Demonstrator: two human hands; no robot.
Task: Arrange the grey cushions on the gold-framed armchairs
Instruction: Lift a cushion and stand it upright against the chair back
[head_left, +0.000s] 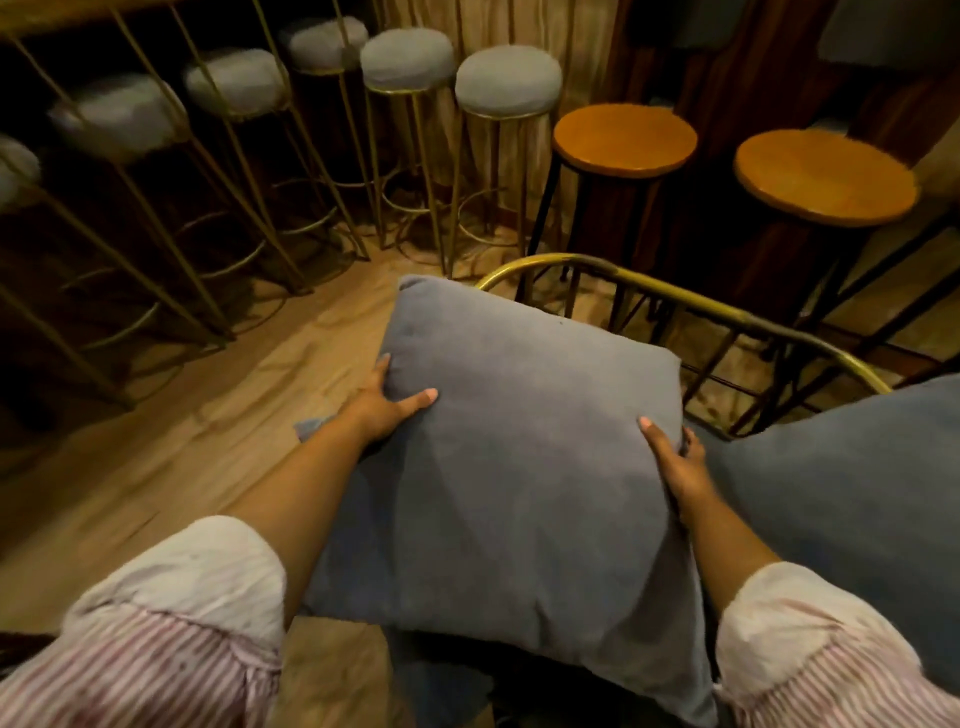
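Cushion (524, 447) sitting between both hands, over the seat of the gold-framed armchair (691, 306).

The grey cushion is lying tilted, its far top corner leaning toward the armchair's curved gold rail and its near edge dropping toward the person. The left hand (387, 405) is gripping its left edge, thumb pressing on the face and fingers wrapping behind; the right hand (678, 462) is clamping the right edge the same way, slightly nearer the person. Both are equally engaged, so setting it upright against the rail looks like a short push forward. A second grey cushion (852, 499) is resting just right of it, inside the rail.
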